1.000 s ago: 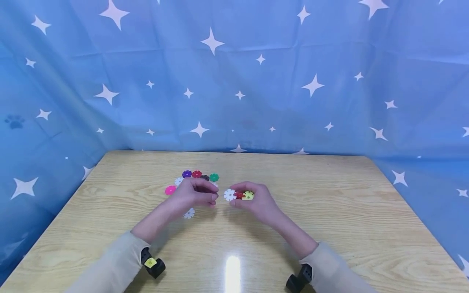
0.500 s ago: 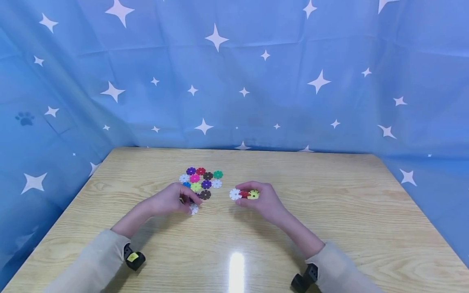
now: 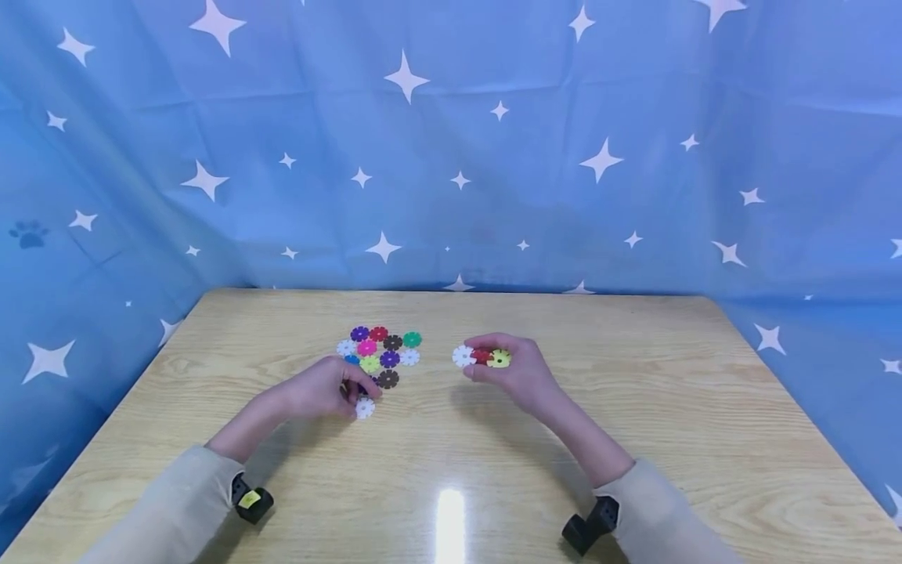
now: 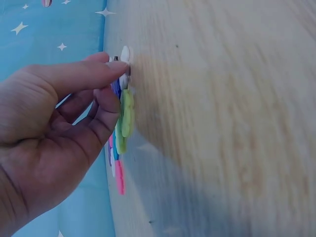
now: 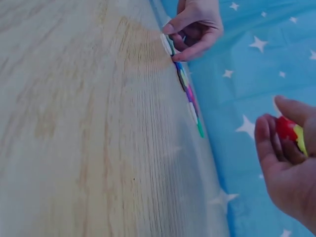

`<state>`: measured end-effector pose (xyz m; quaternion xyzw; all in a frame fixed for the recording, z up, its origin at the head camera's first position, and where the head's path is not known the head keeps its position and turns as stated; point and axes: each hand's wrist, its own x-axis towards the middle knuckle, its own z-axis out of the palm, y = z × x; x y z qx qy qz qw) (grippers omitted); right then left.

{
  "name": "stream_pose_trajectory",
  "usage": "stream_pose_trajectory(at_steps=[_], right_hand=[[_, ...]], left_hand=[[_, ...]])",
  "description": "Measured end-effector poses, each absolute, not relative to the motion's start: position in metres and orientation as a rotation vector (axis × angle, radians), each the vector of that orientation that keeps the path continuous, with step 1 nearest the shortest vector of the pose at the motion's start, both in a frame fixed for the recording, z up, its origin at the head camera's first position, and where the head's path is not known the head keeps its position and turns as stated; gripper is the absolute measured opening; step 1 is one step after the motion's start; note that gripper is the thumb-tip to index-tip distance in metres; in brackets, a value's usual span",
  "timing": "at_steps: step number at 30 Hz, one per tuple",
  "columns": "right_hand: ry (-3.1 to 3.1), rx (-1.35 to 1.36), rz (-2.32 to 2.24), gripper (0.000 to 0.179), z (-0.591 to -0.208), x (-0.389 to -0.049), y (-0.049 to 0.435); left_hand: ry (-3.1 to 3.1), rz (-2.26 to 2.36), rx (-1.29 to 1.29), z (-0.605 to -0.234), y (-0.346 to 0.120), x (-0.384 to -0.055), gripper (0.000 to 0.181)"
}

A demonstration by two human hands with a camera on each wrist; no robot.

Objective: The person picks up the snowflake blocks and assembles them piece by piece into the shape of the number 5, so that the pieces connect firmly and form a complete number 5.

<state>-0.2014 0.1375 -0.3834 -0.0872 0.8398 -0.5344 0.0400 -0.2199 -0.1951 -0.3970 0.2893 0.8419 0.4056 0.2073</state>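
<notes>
My left hand (image 3: 327, 388) is low over the table at the near end of a group of notched snowflake discs. Its thumb and fingertips pinch a white disc (image 3: 365, 408); the left wrist view shows the thumb on that white disc (image 4: 125, 53). My right hand (image 3: 517, 372), raised off the table, grips a short chain of linked discs: white (image 3: 463, 356), red (image 3: 482, 357) and yellow (image 3: 499, 359). In the right wrist view the red disc (image 5: 285, 128) shows between thumb and fingers.
Several loose discs lie flat by the left hand, among them a green disc (image 3: 412, 339), a pink disc (image 3: 367, 347) and a brown disc (image 3: 388, 379). The wooden table (image 3: 634, 407) ends at a blue star-patterned curtain (image 3: 493, 211).
My left hand has moved left and nearer, from above the group to the white disc at its near end. The right hand, with its chain, has shifted slightly right and farther away.
</notes>
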Motion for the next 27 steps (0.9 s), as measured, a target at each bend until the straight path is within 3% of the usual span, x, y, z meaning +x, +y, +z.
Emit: stream_pose_trajectory(at_steps=[27], right_hand=[[2.499,-0.327,-1.698,0.034,-0.396,-0.194,0.126]], left_hand=[[2.511,1.136,0.889,-0.409,-0.183,-0.209,0.018]])
